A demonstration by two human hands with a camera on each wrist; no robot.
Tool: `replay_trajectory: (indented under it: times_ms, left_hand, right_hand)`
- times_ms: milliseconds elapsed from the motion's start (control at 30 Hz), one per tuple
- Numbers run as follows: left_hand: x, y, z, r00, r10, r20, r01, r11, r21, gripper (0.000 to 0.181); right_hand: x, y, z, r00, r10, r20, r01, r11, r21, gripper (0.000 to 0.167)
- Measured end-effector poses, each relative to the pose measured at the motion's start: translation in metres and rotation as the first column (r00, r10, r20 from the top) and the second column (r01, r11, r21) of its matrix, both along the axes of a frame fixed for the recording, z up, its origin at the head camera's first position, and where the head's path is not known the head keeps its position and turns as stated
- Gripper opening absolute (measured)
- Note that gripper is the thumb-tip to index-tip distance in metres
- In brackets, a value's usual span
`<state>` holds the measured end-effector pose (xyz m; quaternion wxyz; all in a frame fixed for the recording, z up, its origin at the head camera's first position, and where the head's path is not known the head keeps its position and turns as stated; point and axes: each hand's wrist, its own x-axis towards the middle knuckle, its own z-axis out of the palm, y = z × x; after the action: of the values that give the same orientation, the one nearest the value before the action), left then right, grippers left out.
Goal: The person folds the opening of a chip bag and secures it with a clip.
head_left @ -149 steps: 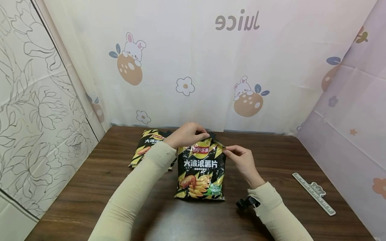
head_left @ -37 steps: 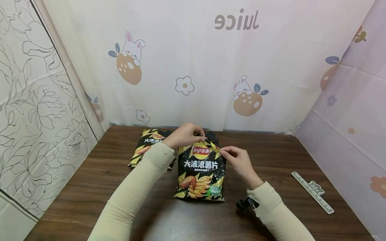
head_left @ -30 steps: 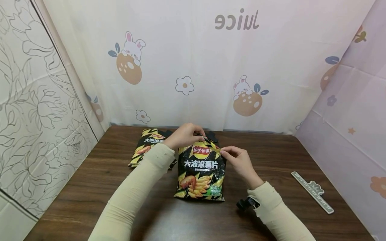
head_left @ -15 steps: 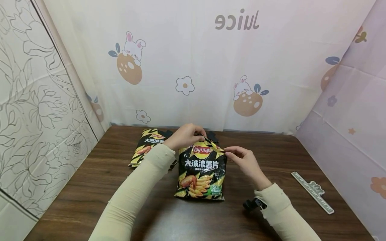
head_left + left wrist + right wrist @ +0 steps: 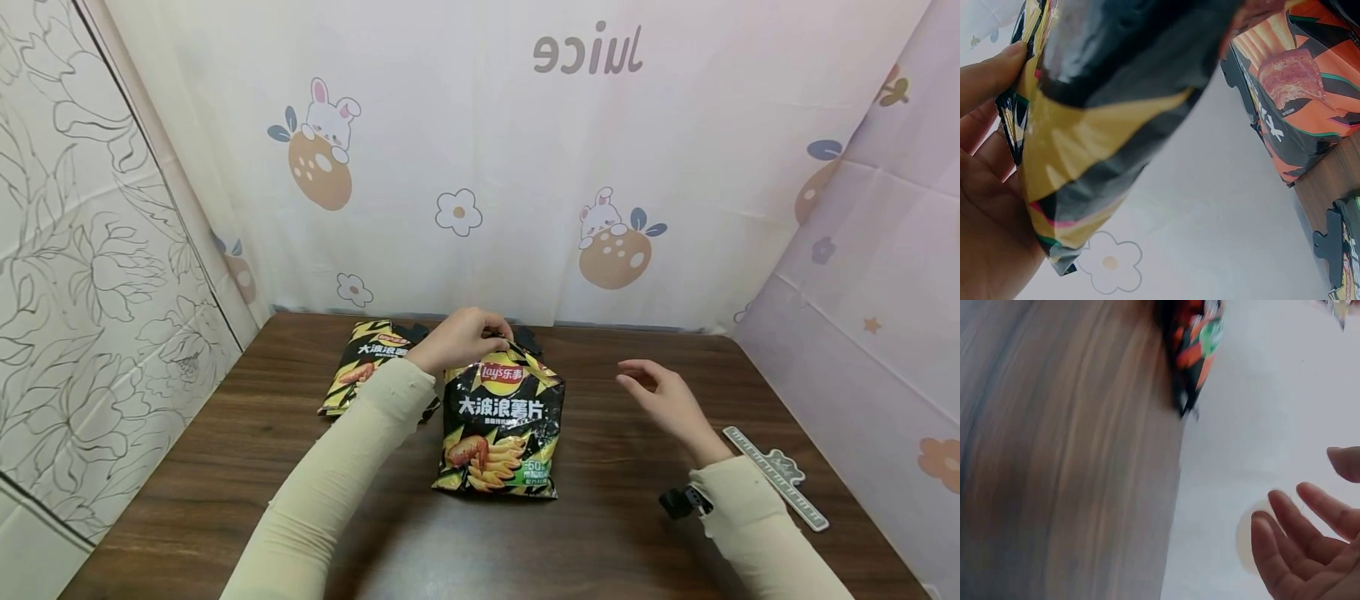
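Note:
My left hand (image 5: 463,340) pinches the top edge of a black-and-yellow Lay's chip bag (image 5: 498,442), which stands upright mid-table. In the left wrist view, the thumb presses against the folded top of the chip bag (image 5: 1085,144). My right hand (image 5: 667,404) is off the bag, in the air to its right, fingers loosely curved and holding nothing. The right wrist view shows that hand (image 5: 1310,550) with thumb and fingers apart. A pale long bag clip (image 5: 776,477) lies on the table at the right, just beyond the right wrist.
Another black-and-yellow chip bag (image 5: 367,367) lies at the back left, partly behind the left arm. In the left wrist view, an orange-and-black bag (image 5: 1297,81) carries a black clip (image 5: 1238,84). A printed curtain (image 5: 480,167) hangs behind the brown table (image 5: 600,533).
My right hand has let go of the bag's top right corner and moved right, towards the pale clip's side. The bag's top right corner now lies folded down. The left hand has stayed put.

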<state>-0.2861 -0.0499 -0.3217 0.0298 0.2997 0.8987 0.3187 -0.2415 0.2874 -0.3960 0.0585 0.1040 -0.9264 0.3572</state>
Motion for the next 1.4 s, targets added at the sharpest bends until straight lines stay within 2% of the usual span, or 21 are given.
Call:
replay_trajectory:
  times_ms: [167,300,533,800,933,1233,1400]
  left_hand:
    - [0.000,0.000,0.000,1.000,0.000,0.000,0.000,1.000,0.003,0.016]
    - [0.000,-0.001,0.000,1.000,-0.002,-0.003,0.002,1.000,0.003,0.016]
    - [-0.001,-0.002,0.000,1.000,-0.008,-0.005,0.008,1.000,-0.002,0.017]
    - [-0.001,-0.002,0.000,1.000,-0.017,-0.014,0.017,1.000,0.000,0.016]
    - [0.000,-0.002,0.000,1.000,-0.018,-0.012,0.018,1.000,0.000,0.016]
    - [0.000,-0.002,0.000,1.000,-0.020,-0.019,0.020,1.000,0.001,0.015]
    - [0.000,-0.002,0.000,1.000,-0.018,-0.023,0.018,1.000,-0.001,0.015]
  right_hand:
    - [0.000,0.026,-0.003,0.997,-0.064,-0.037,0.068,0.991,0.119,0.051]
    - [0.000,0.045,-0.006,0.993,-0.101,-0.063,0.113,0.969,0.220,0.054]
    - [0.001,0.076,-0.013,0.985,-0.161,-0.061,0.172,0.928,0.331,0.059]
    - [0.011,0.108,-0.015,0.975,-0.218,0.038,0.185,0.894,0.407,0.068]
    - [0.013,0.126,-0.016,0.970,-0.226,0.088,0.167,0.883,0.438,0.073]
    - [0.015,0.155,-0.025,0.946,-0.241,0.216,0.116,0.875,0.470,0.086]
    - [0.020,0.161,-0.024,0.943,-0.240,0.232,0.110,0.879,0.464,0.081]
